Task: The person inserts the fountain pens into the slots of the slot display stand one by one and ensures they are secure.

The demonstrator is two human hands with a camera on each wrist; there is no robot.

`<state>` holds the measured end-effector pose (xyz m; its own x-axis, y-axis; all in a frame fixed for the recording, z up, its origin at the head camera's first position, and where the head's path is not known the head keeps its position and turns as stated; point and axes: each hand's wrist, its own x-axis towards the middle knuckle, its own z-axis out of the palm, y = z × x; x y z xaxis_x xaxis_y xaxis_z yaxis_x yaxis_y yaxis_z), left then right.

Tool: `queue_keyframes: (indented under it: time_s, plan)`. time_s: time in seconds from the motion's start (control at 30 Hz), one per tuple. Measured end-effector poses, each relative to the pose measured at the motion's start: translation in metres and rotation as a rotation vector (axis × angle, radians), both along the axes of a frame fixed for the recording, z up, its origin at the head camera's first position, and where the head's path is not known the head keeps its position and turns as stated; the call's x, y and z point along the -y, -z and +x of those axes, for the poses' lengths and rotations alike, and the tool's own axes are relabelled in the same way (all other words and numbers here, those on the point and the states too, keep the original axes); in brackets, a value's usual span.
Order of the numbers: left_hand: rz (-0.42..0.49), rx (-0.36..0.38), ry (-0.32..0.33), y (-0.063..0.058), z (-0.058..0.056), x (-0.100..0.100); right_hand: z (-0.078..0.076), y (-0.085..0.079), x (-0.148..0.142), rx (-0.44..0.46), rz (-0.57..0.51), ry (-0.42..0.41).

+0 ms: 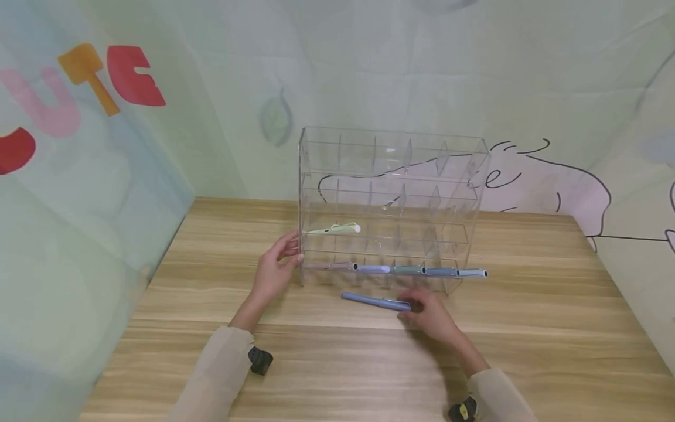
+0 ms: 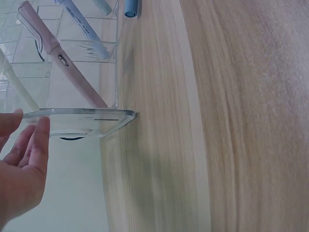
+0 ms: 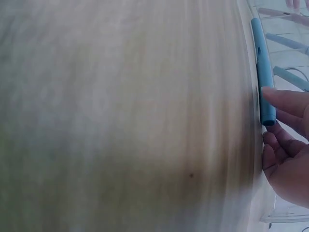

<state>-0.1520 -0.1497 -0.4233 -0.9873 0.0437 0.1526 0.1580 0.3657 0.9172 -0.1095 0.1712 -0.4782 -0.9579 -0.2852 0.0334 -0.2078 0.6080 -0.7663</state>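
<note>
My right hand (image 1: pixel 429 313) pinches one end of a capped blue fountain pen (image 1: pixel 369 300) between thumb and fingers, at the front foot of a clear acrylic pen rack (image 1: pixel 300 193). In the right wrist view this pen (image 3: pixel 264 72) lies along the wood surface, its clip side hidden. My left hand (image 1: pixel 271 272) touches the rack's left side panel with its fingertips and thumb, fingers loosely bent. A pale green pen (image 1: pixel 337 229) slants in the second row from the bottom. Several pens fill the bottom row, including a dusty pink one (image 2: pixel 67 63) at the left end.
The rack has rows of see-through compartments with thin dividers. It stands on a wood-grain table (image 1: pixel 337 363) near a printed cloth backdrop (image 1: pixel 227 117). Ends of the bottom-row pens, such as a light blue one (image 1: pixel 473 273), stick out toward the front.
</note>
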Motion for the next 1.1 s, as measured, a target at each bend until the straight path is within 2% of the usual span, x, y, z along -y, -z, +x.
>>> queue_keyframes:
  time_s: [0.5,0.7,0.9,1.1]
  plan:
    - [0.002,0.038,-0.006,0.002,-0.002,0.001,0.003,-0.002,-0.004,-0.043,0.012,-0.041]
    - [-0.008,0.034,-0.006,0.001,-0.001,0.000,0.003,-0.002,-0.009,-0.046,0.021,-0.094]
    - [-0.013,0.022,-0.004,0.000,0.000,0.000,0.005,-0.008,-0.011,-0.049,-0.073,-0.134]
    - [-0.012,0.017,-0.007,0.000,0.000,-0.001,0.009,-0.022,-0.010,0.038,-0.207,-0.136]
